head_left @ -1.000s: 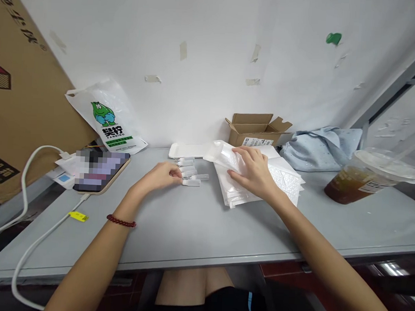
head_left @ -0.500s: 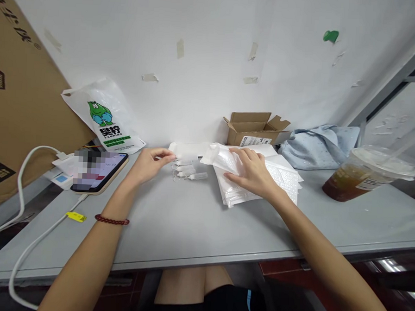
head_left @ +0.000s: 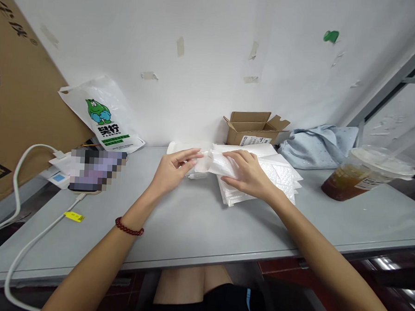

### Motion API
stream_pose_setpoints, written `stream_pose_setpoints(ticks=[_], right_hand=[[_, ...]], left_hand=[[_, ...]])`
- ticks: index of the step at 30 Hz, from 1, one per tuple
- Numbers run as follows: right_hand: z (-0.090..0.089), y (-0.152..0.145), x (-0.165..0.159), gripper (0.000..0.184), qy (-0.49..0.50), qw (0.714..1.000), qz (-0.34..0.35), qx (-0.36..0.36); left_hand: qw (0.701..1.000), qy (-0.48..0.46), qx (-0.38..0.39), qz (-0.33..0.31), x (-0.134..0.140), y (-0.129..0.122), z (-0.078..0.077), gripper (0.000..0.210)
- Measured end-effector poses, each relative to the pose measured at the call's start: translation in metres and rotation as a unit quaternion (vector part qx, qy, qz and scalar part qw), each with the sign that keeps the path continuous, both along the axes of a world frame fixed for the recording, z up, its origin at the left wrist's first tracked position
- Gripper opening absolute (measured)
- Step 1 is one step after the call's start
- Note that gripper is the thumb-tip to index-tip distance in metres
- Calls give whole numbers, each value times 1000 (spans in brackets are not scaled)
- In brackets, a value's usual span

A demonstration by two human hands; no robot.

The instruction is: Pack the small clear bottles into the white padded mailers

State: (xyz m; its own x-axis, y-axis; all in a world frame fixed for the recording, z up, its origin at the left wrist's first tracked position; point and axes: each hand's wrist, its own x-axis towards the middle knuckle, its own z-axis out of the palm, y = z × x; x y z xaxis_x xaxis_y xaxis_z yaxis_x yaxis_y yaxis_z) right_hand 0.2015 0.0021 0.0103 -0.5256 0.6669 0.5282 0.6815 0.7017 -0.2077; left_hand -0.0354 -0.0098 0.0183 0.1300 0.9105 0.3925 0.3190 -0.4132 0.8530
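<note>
Grey table (head_left: 189, 233) is carrying padded envelopes (head_left: 283, 173); right hand (head_left: 252, 176) is clasping the top envelope (head_left: 223, 165), likely steadying it, while left hand (head_left: 172, 172) is holding thumb and fingers close beside it, any pinch unclear.

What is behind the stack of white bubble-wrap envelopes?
An open brown cardboard box stands behind the stack, beside a pale-blue fabric bundle. The stack covers the box's bottom front edge.
</note>
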Motion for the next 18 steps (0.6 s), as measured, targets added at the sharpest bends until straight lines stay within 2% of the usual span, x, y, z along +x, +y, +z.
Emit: stream_pose_setpoints(ticks=[3, 5, 8, 11, 18], right_hand=[[0, 1, 1, 49, 6, 1000, -13, -2], [0, 1, 2, 48, 7, 1000, -19, -2], [0, 1, 1, 48, 7, 1000, -19, -1], [1, 0, 1, 48, 8, 1000, -18, 0], [1, 1, 2, 47, 12, 1000, -23, 0]], left_hand=[[992, 80, -12, 100, -14, 7, -2, 26], [976, 173, -41, 128, -24, 13, -6, 21], [954, 274, -76, 96, -31, 19, -14, 19], [937, 333, -60, 88, -30, 20, -22, 20], [920, 388, -26, 42, -28, 23, -33, 19]])
